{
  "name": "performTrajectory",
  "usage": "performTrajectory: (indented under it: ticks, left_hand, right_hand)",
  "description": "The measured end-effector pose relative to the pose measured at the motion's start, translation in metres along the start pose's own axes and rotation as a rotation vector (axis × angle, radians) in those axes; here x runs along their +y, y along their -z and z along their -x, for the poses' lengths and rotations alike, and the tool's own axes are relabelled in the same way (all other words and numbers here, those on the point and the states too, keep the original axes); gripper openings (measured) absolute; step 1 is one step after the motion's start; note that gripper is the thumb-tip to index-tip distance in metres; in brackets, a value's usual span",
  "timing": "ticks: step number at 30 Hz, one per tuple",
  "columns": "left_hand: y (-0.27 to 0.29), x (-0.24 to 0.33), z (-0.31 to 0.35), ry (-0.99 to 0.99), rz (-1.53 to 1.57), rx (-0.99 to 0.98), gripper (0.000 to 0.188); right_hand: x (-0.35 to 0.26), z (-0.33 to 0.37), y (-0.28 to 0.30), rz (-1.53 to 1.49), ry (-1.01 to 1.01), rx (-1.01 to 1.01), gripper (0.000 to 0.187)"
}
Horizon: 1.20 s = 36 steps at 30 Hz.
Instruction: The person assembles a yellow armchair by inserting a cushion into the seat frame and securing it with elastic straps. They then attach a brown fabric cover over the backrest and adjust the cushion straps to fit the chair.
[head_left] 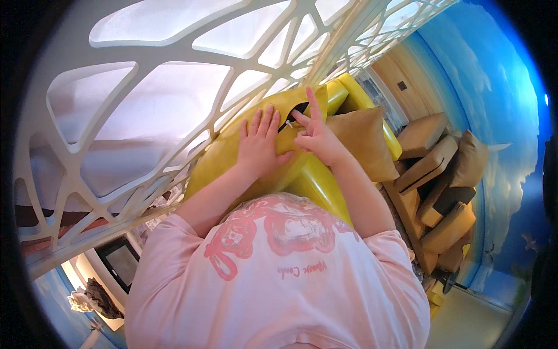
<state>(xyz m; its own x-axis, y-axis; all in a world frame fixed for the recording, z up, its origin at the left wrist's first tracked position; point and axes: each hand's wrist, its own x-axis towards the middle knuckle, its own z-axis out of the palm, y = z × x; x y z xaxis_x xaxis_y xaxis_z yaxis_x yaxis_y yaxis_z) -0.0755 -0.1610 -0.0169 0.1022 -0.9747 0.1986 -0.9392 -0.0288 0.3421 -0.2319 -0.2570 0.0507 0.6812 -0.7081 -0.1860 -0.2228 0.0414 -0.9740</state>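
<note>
From my distant seat I see the yellow cushion [218, 166] in front of the body, close by the white lattice [144, 57]. In it is a dark slit [300, 107], with its long axis slanting away from the body and to the right. I judge that this slant matters most. The slit lies between the hands, and the right hand [318, 138] is nearer: one finger is stretched forward, another reaches to the slit beside a small pull [289, 123] (whether it pinches anything, I cannot tell). The left hand [260, 144] rests flat on the cushion, fingers slightly spread, pinching nothing.
</note>
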Motion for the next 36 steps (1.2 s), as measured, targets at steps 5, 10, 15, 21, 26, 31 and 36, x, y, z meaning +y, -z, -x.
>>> performTrajectory:
  ticks: [5,10,15,21,26,31,36]
  left_hand:
    - [-0.001,0.002,-0.001,-0.014,0.026,0.061,0.101]
    - [0.000,-0.005,0.002,-0.031,0.079,0.096,0.099]
    - [0.001,-0.007,0.001,-0.042,0.071,0.087,0.096]
    - [-0.005,-0.010,0.000,-0.019,0.114,0.105,0.095]
    - [-0.007,-0.007,0.002,-0.031,0.093,0.147,0.097]
    - [0.000,-0.005,-0.001,-0.035,0.088,0.137,0.098]
    - [-0.004,-0.007,0.000,-0.034,0.071,0.140,0.099]
  right_hand:
    - [0.011,-0.013,-0.015,0.437,0.187,0.179,0.081]
    - [-0.015,-0.007,-0.019,0.688,0.155,0.235,0.064]
    - [-0.005,-0.011,-0.016,0.706,0.175,0.028,0.060]
    - [-0.002,0.001,-0.036,0.966,0.315,0.275,0.047]
    - [0.030,-0.004,-0.021,0.986,0.687,0.406,0.016]
    - [0.029,-0.010,-0.019,0.952,0.673,0.487,0.013]
    - [0.026,-0.007,-0.029,0.988,0.589,0.554,0.012]
